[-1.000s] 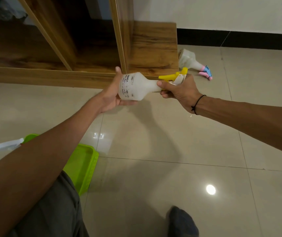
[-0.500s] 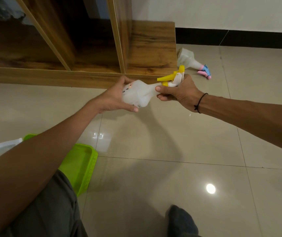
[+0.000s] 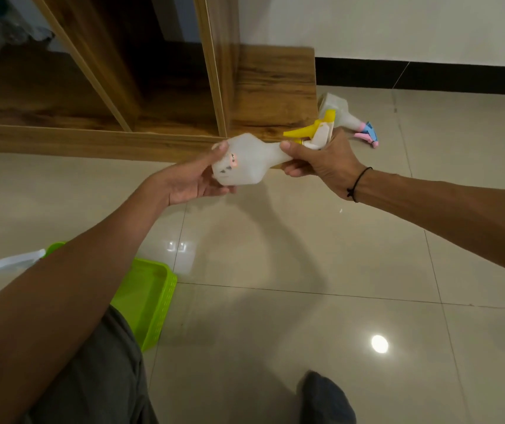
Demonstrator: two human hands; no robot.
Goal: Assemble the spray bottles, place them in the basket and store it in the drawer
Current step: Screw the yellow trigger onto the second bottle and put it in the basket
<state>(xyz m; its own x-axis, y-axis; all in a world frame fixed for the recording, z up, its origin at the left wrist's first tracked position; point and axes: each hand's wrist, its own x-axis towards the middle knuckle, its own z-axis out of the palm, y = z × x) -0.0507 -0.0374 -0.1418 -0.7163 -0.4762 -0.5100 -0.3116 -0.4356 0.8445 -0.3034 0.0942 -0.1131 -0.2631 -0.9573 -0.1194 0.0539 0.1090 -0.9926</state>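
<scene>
Since the earlier frame our white spray bottle (image 3: 243, 162) has turned in our grasp, so its printed side faces away from the camera more than it did and the lettering is smeared. Head view, item one: that bottle, held sideways above the tiled floor (image 3: 275, 255), base toward our left, neck toward our right; we make out only a pink mark and some grey specks on its label, none readable. Item two: our left hand (image 3: 191, 182), cupped loosely under the bottle's body, thumb laid along the top edge, fingers curled beneath. Item three: our right hand (image 3: 321, 160), wrapped tight about the neck and the yellow trigger head (image 3: 312, 130), a black cord at the wrist. Item four: a green basket (image 3: 145, 296) on the floor at lower left, partly hidden by our left arm, with a white object protruding at its far side. Item five: a second bottle with a pink-and-blue sprayer (image 3: 344, 116), lying on the floor beside the wooden cabinet (image 3: 272, 90).
</scene>
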